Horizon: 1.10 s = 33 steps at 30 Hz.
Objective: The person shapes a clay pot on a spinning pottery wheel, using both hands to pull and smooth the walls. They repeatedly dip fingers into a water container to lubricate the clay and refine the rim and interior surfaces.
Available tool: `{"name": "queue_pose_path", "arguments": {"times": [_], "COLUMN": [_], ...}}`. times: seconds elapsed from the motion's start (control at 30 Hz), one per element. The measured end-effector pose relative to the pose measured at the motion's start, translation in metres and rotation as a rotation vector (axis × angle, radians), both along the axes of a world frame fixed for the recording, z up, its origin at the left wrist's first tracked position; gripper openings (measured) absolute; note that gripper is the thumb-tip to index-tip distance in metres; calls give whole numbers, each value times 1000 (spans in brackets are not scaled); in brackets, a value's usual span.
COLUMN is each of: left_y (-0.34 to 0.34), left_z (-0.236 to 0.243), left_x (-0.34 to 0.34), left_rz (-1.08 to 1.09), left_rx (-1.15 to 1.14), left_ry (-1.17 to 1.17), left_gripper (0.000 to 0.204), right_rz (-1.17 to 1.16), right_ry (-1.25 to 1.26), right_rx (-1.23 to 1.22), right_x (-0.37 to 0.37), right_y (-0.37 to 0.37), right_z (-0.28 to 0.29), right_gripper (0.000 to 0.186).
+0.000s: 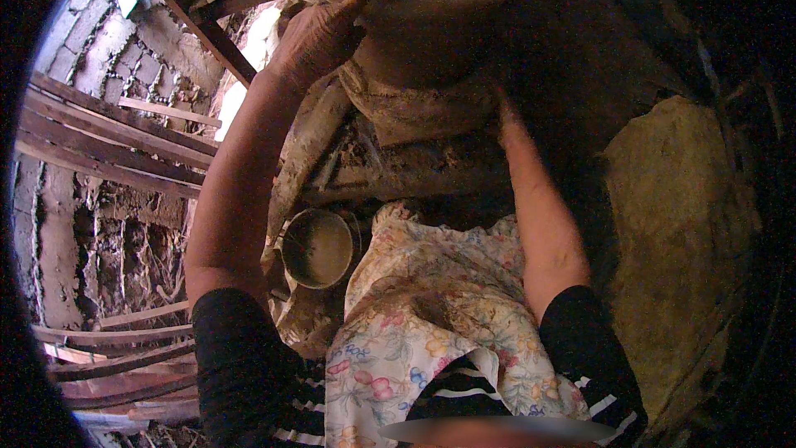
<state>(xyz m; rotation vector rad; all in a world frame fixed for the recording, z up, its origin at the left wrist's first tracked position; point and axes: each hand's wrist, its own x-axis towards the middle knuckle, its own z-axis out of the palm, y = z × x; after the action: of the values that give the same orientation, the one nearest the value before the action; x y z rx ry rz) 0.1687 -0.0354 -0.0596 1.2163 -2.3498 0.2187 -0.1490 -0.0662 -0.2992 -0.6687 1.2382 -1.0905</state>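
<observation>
At the top of the view stands a grey-brown clay vessel with a thick curved lip, on a dusty, cloth-like wrapped support. My left hand grips the vessel's upper left, index finger stretched up along the lip and the other fingers bent against it. My right hand is at the lower right of the vessel, its fingers lost in shadow and blur. A stained floral cloth covers my lap. A round bucket with cloudy grey contents sits left of it.
Wooden slats and beams run along the left, before a rough block wall. A large pale brown sack or sheet lies at the right. A dusty bar crosses below the vessel.
</observation>
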Motion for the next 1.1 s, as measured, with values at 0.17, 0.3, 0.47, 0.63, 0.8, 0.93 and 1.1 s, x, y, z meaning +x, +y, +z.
{"name": "queue_pose_path", "arguments": {"times": [0.17, 0.3, 0.47, 0.63, 0.8, 0.93, 1.1], "left_y": [-4, -8, -5, 2, 7, 6, 2], "left_z": [-5, -13, 9, 24, 11, 6, -28], "left_x": [-4, -16, -22, -17, -21, -15, -20], "left_rz": [101, -147, -353, -141, -83, -236, -85], "left_rx": [105, 177, -48, 207, 594, 190, 184], "left_ry": [-9, 299, 180, -24, 220, 261, 307], "left_gripper": [83, 76, 64, 69, 73, 72, 74], "right_rz": [11, -36, -93, -14, -31, -38, -46], "right_ry": [36, 114, 164, 59, 75, 88, 102], "right_rx": [23, 2, 7, -36, -34, -28, -29], "right_x": [-1, -1, 0, 0, 0, 0, 2], "right_y": [2, 6, 9, 6, 7, 8, 13], "right_z": [15, 13, -5, -15, -16, -12, -11], "right_gripper": [83, 82, 81, 82, 82, 82, 82]}}
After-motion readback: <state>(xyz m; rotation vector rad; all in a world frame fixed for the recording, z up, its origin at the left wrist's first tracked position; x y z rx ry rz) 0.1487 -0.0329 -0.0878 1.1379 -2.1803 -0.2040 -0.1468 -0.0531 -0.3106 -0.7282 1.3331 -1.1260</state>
